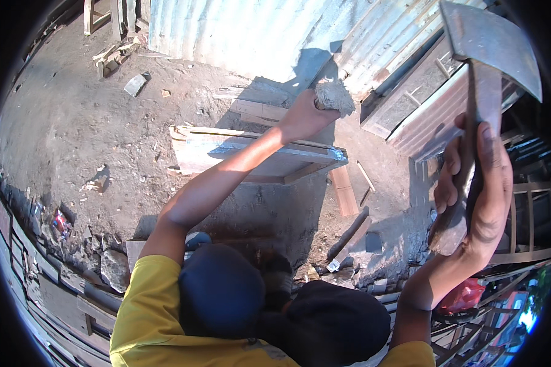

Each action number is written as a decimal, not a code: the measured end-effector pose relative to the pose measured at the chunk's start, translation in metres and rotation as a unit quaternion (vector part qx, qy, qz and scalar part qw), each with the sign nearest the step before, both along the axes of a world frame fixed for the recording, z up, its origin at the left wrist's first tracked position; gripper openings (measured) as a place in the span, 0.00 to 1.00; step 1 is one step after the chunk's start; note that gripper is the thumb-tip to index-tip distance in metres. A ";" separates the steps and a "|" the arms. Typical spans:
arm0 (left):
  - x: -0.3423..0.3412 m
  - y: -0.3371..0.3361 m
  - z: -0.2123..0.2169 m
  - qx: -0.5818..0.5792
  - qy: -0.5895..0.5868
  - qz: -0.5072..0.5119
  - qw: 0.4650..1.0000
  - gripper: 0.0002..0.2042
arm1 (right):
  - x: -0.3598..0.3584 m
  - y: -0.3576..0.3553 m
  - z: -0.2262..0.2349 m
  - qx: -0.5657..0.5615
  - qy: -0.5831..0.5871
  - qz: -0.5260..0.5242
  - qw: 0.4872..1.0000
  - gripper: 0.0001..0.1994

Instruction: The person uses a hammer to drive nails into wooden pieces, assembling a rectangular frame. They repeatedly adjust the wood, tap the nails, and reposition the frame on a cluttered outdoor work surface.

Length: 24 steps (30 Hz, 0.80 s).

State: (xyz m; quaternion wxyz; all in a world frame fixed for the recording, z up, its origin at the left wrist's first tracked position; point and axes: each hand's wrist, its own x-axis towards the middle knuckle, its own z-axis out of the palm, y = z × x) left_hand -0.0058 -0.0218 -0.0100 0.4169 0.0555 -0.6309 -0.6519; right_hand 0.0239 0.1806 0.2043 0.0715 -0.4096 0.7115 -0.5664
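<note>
High at the right, my right hand (494, 189) is wrapped round the worn wooden handle of a hatchet (491, 43). Its broad metal head points up and flares to the right, and the handle's butt sticks out below my palm. My left arm reaches forward to the upper middle, where my left hand (303, 116) grips a rough greyish piece of wood (335, 98) by its ragged end. How far that wood extends downward cannot be made out. Below my left forearm, a wooden frame panel (239, 153) rests on the dirt ground.
A corrugated metal sheet (239, 37) stands ahead, with wooden panels (419, 92) leaning at its right. Offcuts (344, 191), a dark log (349, 233) and stones (114, 269) lie on the dirt. Timber is stacked at the lower left; a red bag (462, 296) is at the lower right.
</note>
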 end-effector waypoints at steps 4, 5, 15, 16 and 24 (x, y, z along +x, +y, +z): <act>-0.006 -0.002 -0.004 -0.002 0.027 -0.015 1.000 0.15 | -0.031 -0.033 0.010 -0.110 0.114 -0.003 0.987 0.16; -0.002 -0.006 -0.011 -0.010 0.010 -0.005 1.000 0.16 | -0.038 -0.038 -0.005 -0.120 0.107 -0.004 0.987 0.14; -0.004 -0.004 -0.008 0.024 -0.004 -0.002 1.000 0.14 | -0.052 -0.003 -0.048 0.172 -0.112 0.034 0.978 0.16; -0.006 -0.007 -0.015 0.021 -0.003 -0.012 1.000 0.13 | -0.050 0.000 -0.039 0.125 -0.095 0.047 0.986 0.17; 0.001 -0.005 -0.006 0.028 -0.052 -0.006 0.998 0.13 | -0.040 -0.041 -0.037 0.035 0.090 -0.013 0.995 0.13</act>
